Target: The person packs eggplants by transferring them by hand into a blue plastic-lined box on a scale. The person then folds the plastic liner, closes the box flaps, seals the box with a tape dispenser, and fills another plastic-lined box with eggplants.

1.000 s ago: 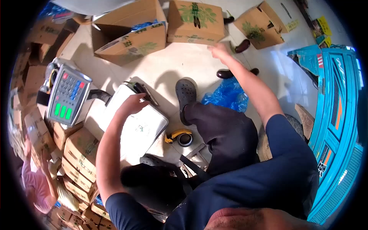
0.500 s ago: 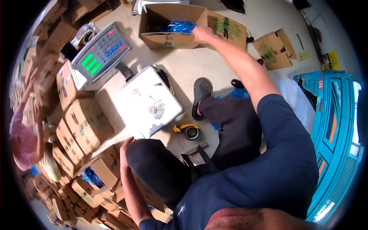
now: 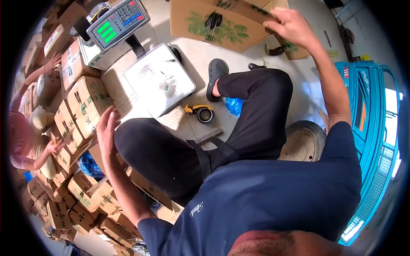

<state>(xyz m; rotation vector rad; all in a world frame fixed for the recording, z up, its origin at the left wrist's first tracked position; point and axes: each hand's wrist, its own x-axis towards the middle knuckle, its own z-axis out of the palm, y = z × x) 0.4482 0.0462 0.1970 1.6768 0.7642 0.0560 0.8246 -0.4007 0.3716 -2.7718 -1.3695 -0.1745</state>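
Note:
My right hand [image 3: 294,29] grips the upper edge of a cardboard box [image 3: 200,27] printed with green leaves and a dark eggplant. The box is lifted and tilted, with its printed side toward me; its contents are hidden. My left hand [image 3: 107,124] is raised beside my left knee, fingers apart and holding nothing. Ahead of it stands a platform scale [image 3: 158,81] with a bare white plate and a lit display [image 3: 118,23]. A yellow-handled tape dispenser [image 3: 200,113] lies on the floor between my legs.
Cardboard boxes [image 3: 87,102] are stacked along the left, where another person in a pink top [image 3: 23,136] works. Eggplants [image 3: 274,51] lie on the floor ahead. Blue plastic [image 3: 233,106] is beside my right leg. A teal vehicle panel [image 3: 371,115] and a wheel [image 3: 303,143] stand at the right.
My right hand has raised and tilted the box toward me. My left hand has lifted off my knee. The view has shifted, and the other person's arms have moved.

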